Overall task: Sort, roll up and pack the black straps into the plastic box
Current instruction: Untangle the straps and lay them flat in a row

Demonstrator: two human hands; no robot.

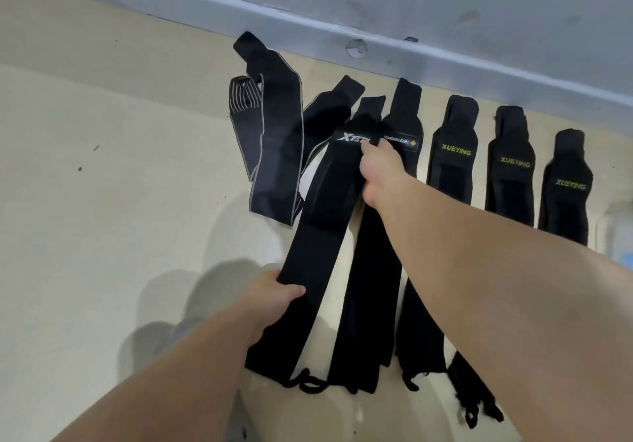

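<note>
Soft light is throwing several overlapping grey shadows onto the floor [102, 236]. The wall [445, 13] is bowing with wide-angle distortion; lettering on the straps [455, 167] is blurring slightly.

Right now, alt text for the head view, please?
The left hand grips the lower part of a long black strap while the right hand pinches its logo end, above a beige floor. More black straps lie in a row along the grey wall.
</note>
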